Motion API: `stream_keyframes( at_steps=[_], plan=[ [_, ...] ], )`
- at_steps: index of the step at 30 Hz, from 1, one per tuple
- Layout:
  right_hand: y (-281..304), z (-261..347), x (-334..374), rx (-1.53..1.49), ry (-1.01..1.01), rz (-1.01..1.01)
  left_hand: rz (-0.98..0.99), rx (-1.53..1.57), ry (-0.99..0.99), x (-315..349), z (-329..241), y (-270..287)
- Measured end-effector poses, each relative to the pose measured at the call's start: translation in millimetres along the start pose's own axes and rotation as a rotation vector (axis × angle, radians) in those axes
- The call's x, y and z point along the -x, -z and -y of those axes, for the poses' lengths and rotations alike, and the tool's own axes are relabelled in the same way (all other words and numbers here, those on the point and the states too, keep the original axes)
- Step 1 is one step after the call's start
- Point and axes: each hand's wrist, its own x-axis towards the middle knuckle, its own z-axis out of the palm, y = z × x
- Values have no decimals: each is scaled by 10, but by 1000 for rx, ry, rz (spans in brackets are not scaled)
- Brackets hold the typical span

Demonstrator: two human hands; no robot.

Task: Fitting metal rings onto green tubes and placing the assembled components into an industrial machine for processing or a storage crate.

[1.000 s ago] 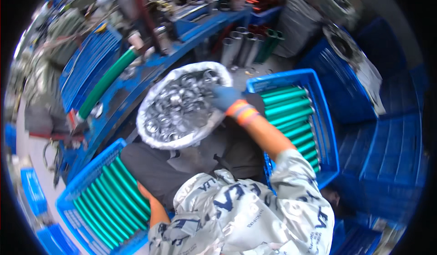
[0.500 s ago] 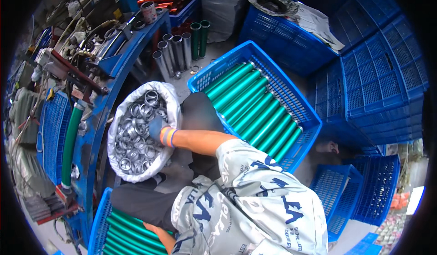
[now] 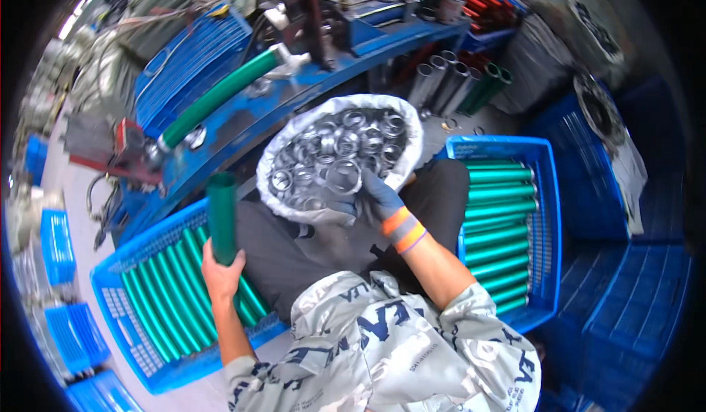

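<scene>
The two hands are apart. The bare left hand (image 3: 223,269) is wrapped around the lower end of a green tube (image 3: 222,217), which stands roughly upright above the right part of the left crate (image 3: 132,346). The right hand (image 3: 379,195), in a blue-grey glove with an orange-striped wristband (image 3: 403,230), pinches a metal ring (image 3: 343,188) over the near side of a white-lined basin (image 3: 268,184); blur makes the exact placing of its fingertips hard to read. Many loose rings (image 3: 346,144) fill the basin, which sits in front of the person's knees.

Rows of green tubes lie in the left crate and also in the right crate (image 3: 548,228), beside the right knee. On the far left, a blue table (image 3: 220,166) carries a mounted green tube, slanting. Beyond the basin, metallic tubes (image 3: 445,81) stand on the floor, and red tubes (image 3: 474,4) lie farther off.
</scene>
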Motion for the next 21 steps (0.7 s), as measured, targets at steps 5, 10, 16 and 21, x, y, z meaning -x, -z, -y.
stream_keyframes(
  at_steps=[5, 10, 16, 21],
  plan=[
    [-365, -81, -12, 181, -6, 91, 18, -221, -105, 99, -727, 262],
    [-667, -101, -81, 285, 117, 36, 85, -249, -263, 177, -1088, 528],
    [-811, -53, -169, 501, 130, 112, 181, -321, -346, 175, -1251, 725],
    [-1002, -33, -167, 676, 71, 167, 185, -344, -333, 178, -1235, 778]
  ],
)
